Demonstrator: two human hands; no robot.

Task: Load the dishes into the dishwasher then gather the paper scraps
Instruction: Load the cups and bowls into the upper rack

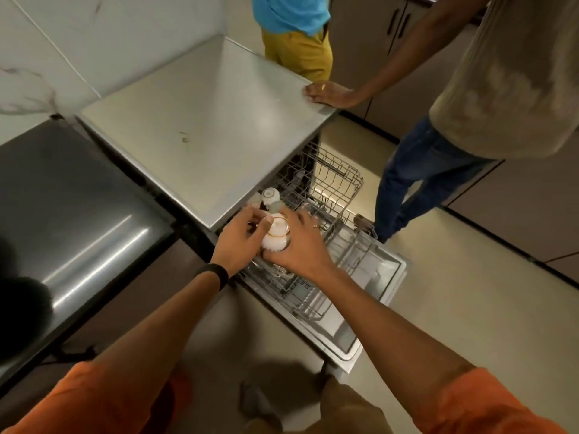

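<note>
Item in hand: a small white ceramic cup with a thin gold rim line (276, 234), held bottom-up over the near corner of the grey wire upper rack (338, 195) of the open stainless dishwasher (380, 270). The right hand (300, 245) wraps its fingers around the cup's side from the right; the left hand (242, 238), a black band at its wrist, has fingertips pinched on the cup's upper edge. Step judged: loading of dishes, mid-placement of this cup; the paper-scrap stage is not yet begun and no scraps are in view. Next move, as a judgement: lower the cup mouth-down between the rack's tines beside the pieces already there, then let go with both hands. Rack contents: two further white cups, inverted (270, 195), at the back left just under the countertop edge; what seems a clear glass (308, 208) to their right, too faint to confirm; the far section bare wire. Lower rack (307, 296): contents unclear. Surroundings: grey countertop (203, 120) above the machine; a bystander's hand (329, 93) resting on its far corner; a second bystander in a blue shirt (291, 14) behind.
</note>
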